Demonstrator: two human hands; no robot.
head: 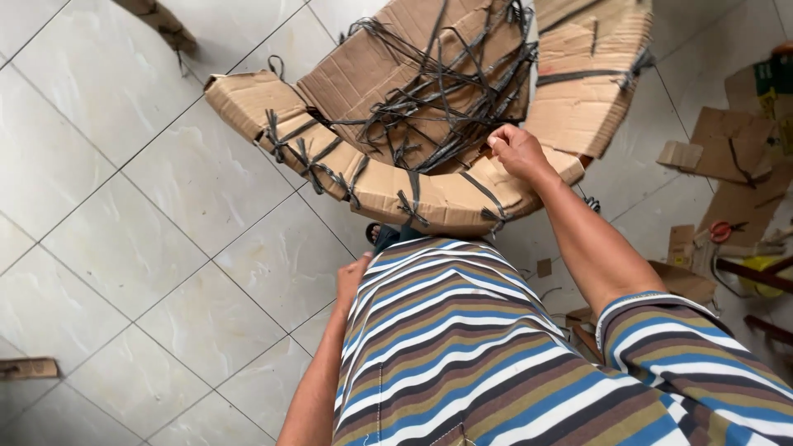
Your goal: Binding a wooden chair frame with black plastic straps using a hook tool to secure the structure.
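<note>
A round basket-like form of brown cardboard panels, tied together with dark straps, stands on the tiled floor in front of me. My right hand rests on its near rim with the fingers curled, pinching a strap end or the cardboard edge; which of the two I cannot tell. My left hand hangs low beside my striped shirt, partly hidden behind it, and what it holds I cannot tell.
Loose cardboard scraps lie on the floor at the right, with red-handled scissors and a yellow object near them. A small cardboard piece lies at the left edge. The floor is pale tile.
</note>
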